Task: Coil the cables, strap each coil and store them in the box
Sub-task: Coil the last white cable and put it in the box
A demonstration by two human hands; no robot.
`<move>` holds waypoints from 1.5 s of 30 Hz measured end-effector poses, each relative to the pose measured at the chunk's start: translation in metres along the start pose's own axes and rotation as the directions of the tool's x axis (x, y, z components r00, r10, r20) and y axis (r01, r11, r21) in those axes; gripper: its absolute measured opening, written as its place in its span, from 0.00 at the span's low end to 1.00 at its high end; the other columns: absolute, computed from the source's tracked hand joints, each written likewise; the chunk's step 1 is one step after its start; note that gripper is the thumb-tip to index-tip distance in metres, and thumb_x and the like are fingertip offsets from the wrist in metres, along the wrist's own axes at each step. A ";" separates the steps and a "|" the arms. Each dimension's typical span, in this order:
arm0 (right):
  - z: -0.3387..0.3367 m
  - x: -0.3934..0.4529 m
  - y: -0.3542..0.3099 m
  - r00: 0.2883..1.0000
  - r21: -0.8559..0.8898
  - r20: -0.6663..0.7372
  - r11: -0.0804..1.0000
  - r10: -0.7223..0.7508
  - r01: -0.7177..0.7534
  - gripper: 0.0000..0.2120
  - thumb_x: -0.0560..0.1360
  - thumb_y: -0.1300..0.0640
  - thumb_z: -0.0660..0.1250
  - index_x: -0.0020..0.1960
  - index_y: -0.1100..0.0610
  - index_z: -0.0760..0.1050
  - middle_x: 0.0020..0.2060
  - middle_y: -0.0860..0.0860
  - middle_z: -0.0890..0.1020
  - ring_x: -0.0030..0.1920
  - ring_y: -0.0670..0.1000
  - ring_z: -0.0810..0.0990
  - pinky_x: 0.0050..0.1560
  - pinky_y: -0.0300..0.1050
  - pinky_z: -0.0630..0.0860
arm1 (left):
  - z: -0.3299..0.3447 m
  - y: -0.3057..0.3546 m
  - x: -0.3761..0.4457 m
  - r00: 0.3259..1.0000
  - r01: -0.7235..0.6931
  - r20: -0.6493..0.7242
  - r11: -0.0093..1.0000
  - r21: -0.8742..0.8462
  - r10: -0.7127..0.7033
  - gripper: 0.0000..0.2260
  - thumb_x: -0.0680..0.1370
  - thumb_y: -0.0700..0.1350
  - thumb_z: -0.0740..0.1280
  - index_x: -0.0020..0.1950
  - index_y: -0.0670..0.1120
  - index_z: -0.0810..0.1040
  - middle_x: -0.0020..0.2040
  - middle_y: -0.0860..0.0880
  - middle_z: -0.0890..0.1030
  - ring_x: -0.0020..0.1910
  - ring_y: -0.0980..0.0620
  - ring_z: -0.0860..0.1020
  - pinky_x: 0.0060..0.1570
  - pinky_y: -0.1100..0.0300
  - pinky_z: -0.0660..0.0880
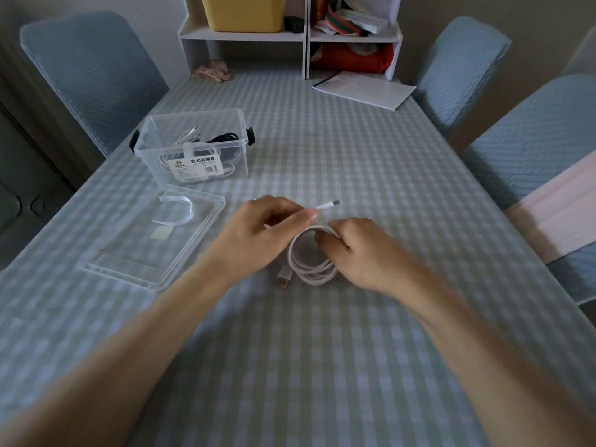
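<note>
A white cable [311, 264] lies coiled in several loops at the table's middle. My right hand [358, 250] grips the top right of the coil. My left hand [267, 227] pinches the cable just behind its free plug end [329, 205], which points right above the coil. The other plug [284, 279] hangs at the coil's lower left. A clear plastic box [193, 146] stands at the left rear, holding a strapped white coil and a black cable. A white strap [180, 211] lies curled on the clear lid [154, 240] in front of the box.
The checked tablecloth [322, 350] covers the table. White shelves [290, 37] with a yellow bin stand at the far edge, papers [364, 90] beside them. Blue-covered chairs stand at the left rear [90, 72] and along the right side [529, 140].
</note>
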State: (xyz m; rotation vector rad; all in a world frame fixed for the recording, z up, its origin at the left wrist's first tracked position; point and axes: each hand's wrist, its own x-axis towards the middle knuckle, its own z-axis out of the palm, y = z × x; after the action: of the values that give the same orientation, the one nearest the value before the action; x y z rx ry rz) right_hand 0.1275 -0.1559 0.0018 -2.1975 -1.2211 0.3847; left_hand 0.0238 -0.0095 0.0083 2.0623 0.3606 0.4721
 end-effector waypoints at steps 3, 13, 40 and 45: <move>-0.002 0.001 0.002 0.999 0.030 -0.019 0.999 0.041 -0.040 0.19 0.82 0.53 0.58 0.33 0.55 0.70 0.26 0.49 0.76 0.28 0.50 0.77 0.29 0.46 0.70 | 0.001 -0.003 -0.003 0.993 -0.026 0.116 1.000 0.010 0.025 0.25 0.78 0.61 0.60 0.49 0.40 0.82 0.45 0.50 0.83 0.50 0.51 0.81 0.55 0.48 0.76; 0.000 -0.002 -0.002 1.000 -0.112 0.027 0.994 0.000 0.003 0.16 0.81 0.51 0.56 0.37 0.52 0.70 0.32 0.49 0.78 0.33 0.52 0.79 0.34 0.50 0.74 | 0.002 -0.007 -0.002 0.991 -0.012 0.134 0.984 0.176 -0.011 0.25 0.76 0.69 0.58 0.48 0.48 0.81 0.39 0.53 0.83 0.41 0.58 0.81 0.45 0.57 0.77; -0.010 0.003 0.017 0.956 -0.007 -0.237 0.983 0.175 -0.181 0.20 0.82 0.52 0.59 0.32 0.56 0.64 0.26 0.50 0.72 0.27 0.52 0.72 0.25 0.41 0.63 | -0.016 -0.010 0.007 0.970 0.233 0.092 0.744 -0.626 -0.227 0.07 0.75 0.42 0.68 0.48 0.39 0.82 0.34 0.49 0.78 0.34 0.54 0.77 0.36 0.63 0.76; 0.003 0.000 0.000 0.997 -0.093 -0.082 0.995 0.010 -0.018 0.17 0.81 0.52 0.59 0.34 0.53 0.67 0.29 0.50 0.75 0.32 0.54 0.76 0.31 0.49 0.69 | 0.004 -0.005 0.003 0.983 0.052 -0.154 0.954 -0.294 -0.101 0.08 0.82 0.43 0.64 0.52 0.50 0.83 0.43 0.51 0.85 0.44 0.53 0.83 0.46 0.59 0.79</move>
State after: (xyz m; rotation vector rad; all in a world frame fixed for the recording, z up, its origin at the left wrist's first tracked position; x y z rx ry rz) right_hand 0.1258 -0.1549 -0.0007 -2.2791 -1.2019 0.2450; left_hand 0.0278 -0.0092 0.0024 1.7232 0.4422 0.6157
